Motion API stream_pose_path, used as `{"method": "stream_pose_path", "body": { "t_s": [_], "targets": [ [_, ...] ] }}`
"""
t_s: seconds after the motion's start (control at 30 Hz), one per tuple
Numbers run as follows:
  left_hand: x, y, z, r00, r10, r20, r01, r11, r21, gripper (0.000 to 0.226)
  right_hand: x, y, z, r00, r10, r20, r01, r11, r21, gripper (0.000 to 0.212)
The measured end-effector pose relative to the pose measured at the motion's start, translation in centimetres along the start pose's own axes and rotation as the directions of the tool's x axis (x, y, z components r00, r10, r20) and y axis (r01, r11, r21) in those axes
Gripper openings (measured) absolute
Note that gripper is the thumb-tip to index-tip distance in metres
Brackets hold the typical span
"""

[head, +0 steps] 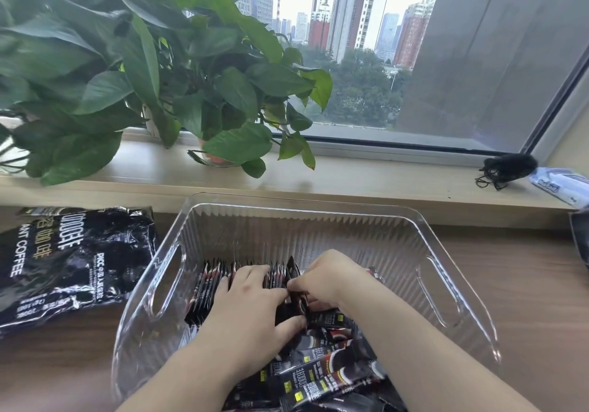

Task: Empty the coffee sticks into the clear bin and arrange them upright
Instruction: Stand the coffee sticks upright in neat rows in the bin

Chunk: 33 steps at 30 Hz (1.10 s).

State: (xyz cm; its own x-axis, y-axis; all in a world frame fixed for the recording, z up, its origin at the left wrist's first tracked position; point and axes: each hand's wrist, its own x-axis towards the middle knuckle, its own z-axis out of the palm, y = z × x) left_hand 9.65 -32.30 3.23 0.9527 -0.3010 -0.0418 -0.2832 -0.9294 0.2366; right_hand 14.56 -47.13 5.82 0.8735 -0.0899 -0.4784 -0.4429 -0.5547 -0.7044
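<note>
While left hand (251,296) presses upright coffee sticks (212,284), right hand (328,279) pinches one; bag (73,261) reads "ANT COFFEE".

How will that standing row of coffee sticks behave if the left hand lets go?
Likely to topple: the standing row leans, with only the left hand bracing its free end. Probably light and slippery: the loose sticks are thin, glossy sachets, slumped over each other.

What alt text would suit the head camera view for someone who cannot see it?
Two bare hands work in a clear bin: the left hand steadies a row of upright coffee sticks while the right hand pinches one stick at its end. Loose sticks lie flat nearer the camera; a coffee bag lies to the left, leafy plants on the windowsill.
</note>
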Motion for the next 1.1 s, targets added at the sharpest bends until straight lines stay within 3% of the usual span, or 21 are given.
{"method": "stream_pose_path", "body": {
  "t_s": [0.27,0.47,0.6,0.67,0.8,0.87,1.1],
  "targets": [
    [0.0,0.1,-0.1,0.999,0.021,-0.039,-0.022,0.999,-0.034,0.072,-0.2,-0.3,0.2,0.981,-0.12,-0.152,0.052,0.919,-0.391,0.026],
    [0.4,-0.3,0.1,0.994,0.029,-0.103,-0.03,1.0,-0.009,0.059,-0.7,-0.2,0.8,0.984,-0.175,-0.038,0.152,0.928,-0.339,0.038],
    [0.7,-0.4,0.1,0.99,0.034,-0.139,-0.039,0.999,-0.033,0.059,-0.8,-0.1,0.2,0.985,-0.171,0.019,0.169,0.936,-0.31,0.029],
    [0.7,-0.3,0.0,0.986,0.048,-0.161,-0.056,0.997,-0.048,0.062,-1.0,0.1,-0.2,0.979,-0.205,0.014,0.198,0.925,-0.325,0.023],
    [0.7,-0.3,0.1,0.986,0.068,-0.15,-0.077,0.996,-0.053,0.066,-1.2,0.9,-0.2,0.951,-0.309,-0.026,0.274,0.875,-0.399,0.032],
    [0.7,-0.3,0.1,0.989,0.067,-0.13,-0.075,0.995,-0.06,0.068,-1.4,1.2,-0.3,0.936,-0.352,-0.019,0.315,0.856,-0.409,0.022],
    [0.8,-0.3,0.4,0.992,0.055,-0.109,-0.068,0.991,-0.113,0.064,-1.5,1.9,-0.3,0.933,-0.359,-0.027,0.324,0.87,-0.373,0.022]
  ]
}}
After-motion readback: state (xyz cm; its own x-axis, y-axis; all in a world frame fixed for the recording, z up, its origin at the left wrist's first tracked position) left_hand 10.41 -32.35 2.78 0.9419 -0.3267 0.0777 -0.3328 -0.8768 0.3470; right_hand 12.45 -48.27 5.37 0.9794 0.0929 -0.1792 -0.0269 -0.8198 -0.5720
